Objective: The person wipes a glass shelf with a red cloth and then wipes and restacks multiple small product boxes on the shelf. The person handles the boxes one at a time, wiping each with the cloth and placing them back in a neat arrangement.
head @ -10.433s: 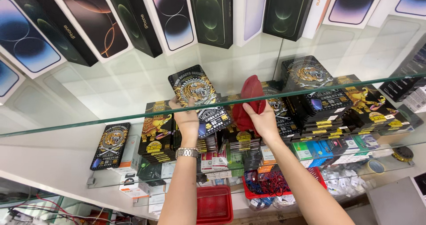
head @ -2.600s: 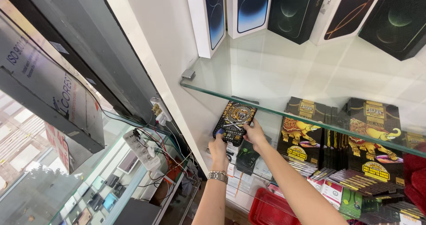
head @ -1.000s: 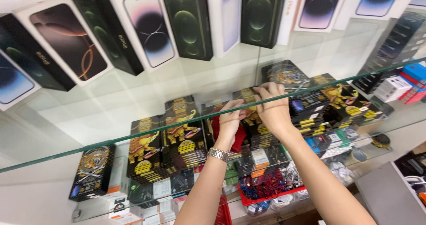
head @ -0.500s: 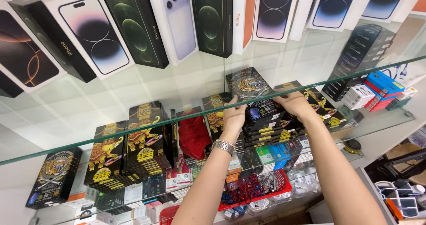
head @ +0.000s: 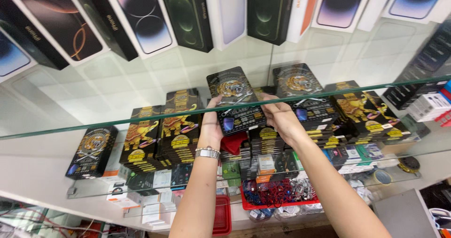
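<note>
Both hands reach in under the front edge of a clear glass shelf (head: 141,120) and hold one flat black rectangular box with a gold tiger print (head: 236,99) between them, lifted above the stacked packs and tilted face-up towards the camera, probably so that its printed front can be seen. The left hand (head: 212,127), with a silver metal wristwatch (head: 207,152) on its wrist, takes the box's left edge; its fingers (head: 217,107) are curled shut on that edge, the thumb side just visible through the glass. The right hand (head: 281,118) clamps the right edge, its fingers (head: 268,105) wrapped round the side and lower corner. How far the fingertips reach under the box is hard to tell, since the box and the shelf edge hide them.

The box hangs in the air between two displays: to its left a row of upright black-and-gold elephant-print packs (head: 159,134) leans back on the lower shelf, and to its right a propped tiger-print box of the same kind (head: 300,90) rests on further stacks, apparently angled that way to face a viewer. A lone tiger box (head: 91,151) stands at the far left. A red cloth (head: 234,144) lies just below the hands. Above, tall phone boxes (head: 188,12) lean in a fanned row along the top shelf.
</note>
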